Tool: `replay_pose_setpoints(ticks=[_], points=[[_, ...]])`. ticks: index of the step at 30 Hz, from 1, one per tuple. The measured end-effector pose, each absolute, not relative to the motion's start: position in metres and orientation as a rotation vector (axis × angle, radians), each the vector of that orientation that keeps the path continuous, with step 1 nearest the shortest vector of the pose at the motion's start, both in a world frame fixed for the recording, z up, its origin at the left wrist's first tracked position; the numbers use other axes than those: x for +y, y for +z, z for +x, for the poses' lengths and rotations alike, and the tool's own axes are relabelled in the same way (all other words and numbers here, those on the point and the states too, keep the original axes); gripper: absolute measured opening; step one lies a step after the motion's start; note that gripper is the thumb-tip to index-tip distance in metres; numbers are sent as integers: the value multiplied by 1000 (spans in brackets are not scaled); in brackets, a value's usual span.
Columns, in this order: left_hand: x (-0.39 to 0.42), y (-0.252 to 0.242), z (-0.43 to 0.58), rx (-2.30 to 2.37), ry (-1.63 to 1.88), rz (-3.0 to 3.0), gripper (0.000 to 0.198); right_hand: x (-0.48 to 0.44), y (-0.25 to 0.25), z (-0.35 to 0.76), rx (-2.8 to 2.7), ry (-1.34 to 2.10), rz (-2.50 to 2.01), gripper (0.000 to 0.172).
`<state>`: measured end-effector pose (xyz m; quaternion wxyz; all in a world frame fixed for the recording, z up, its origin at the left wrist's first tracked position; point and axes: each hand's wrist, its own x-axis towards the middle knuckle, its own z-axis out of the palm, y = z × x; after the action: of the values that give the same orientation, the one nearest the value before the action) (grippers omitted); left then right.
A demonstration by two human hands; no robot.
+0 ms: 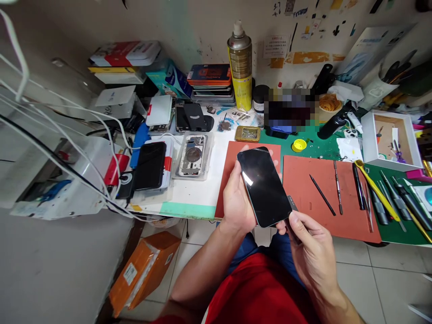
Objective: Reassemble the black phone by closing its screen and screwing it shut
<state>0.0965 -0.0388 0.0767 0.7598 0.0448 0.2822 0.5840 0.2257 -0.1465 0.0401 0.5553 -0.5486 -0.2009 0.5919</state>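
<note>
A smartphone [265, 186] with a dark, glossy screen lies tilted in my left hand [236, 198], whose fingers wrap behind it and show past its far edge. Light reflects off the left part of its glass. At the phone's lower right corner, my right hand [310, 234] is closed on a dark narrow bar-shaped object [292, 203]. Part of this object is hidden by the fingers, so I cannot tell its kind. Both hands are above the front edge of a red-brown mat [231, 166].
A second red-brown mat [313, 189] carries a black pen-like tool [322, 194] and a metal spatula [338, 186]. Tweezers and screwdrivers lie at the right. Left are an opened phone housing [194, 155] in a clear tray and a black phone [150, 165]. A spray can [240, 67] stands behind.
</note>
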Motion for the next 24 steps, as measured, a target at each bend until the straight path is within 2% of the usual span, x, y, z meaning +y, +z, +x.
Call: replay_pose_setpoints(ticks=[24], points=[[-51,81,96,627,1277,204,50,-150,25,230,-380,1470,-1264,32]])
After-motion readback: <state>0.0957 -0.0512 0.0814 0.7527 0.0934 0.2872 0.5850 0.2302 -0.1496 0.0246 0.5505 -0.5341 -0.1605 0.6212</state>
